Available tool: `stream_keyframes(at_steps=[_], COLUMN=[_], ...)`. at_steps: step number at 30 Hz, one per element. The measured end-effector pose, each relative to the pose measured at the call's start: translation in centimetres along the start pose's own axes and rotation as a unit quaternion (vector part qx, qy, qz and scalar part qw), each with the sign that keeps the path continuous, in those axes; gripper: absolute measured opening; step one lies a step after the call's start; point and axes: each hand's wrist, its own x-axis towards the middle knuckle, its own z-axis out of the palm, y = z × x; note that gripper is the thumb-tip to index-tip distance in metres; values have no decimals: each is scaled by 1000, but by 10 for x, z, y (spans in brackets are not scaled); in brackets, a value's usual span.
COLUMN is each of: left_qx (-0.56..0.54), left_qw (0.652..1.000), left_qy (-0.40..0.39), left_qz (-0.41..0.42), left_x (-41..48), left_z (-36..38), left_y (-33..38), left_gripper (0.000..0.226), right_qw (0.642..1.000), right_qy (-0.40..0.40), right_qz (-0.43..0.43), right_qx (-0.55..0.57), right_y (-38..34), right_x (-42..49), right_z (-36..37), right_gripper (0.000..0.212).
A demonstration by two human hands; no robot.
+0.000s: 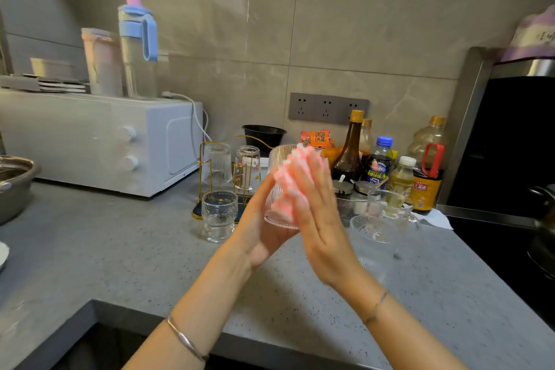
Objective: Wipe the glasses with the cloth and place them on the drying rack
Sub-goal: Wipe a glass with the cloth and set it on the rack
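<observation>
Bangled wrists rise from the bottom edge to meet above the grey table. The left hand cups a ribbed glass from below and behind, thumb lying up its side; its other fingers are hidden by the glass, so I cannot tell how they lie. The right hand lies flat against the glass's near side, fingers straight and pressed together, pressing a pink cloth to the wall. The glass is tilted and held in the air, clear of the table, just right of the gold wire rack. Two glasses stand upside down on the rack, and a stemmed glass stands upright on the table just before it. More glassware sits to the right, near a cluster of bottles. A white oven stands at the left.
</observation>
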Motion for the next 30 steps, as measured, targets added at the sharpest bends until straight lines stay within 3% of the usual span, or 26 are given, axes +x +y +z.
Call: stream_keyframes(at_steps=[7,14,23,30], left_qx=[-29,-86,7,48], left_qw=[999,996,1000,999], left_qy=[-11,-33,8,5], left_qz=[16,8,13,6], left_x=[-7,-2,1,-8], left_z=[7,10,6,6], left_y=[-3,4,12,3], left_gripper=[60,71,62,52], right_qw=[992,998,999,998], right_qy=[36,1,-4,52], right_qz=[80,-10,-32,7], right_qx=[89,61,-16,-24], right_y=[3,-13,-7,7], right_x=[33,-12,-14,24], right_z=[-14,5,2,-15], right_gripper=[48,51,51,49])
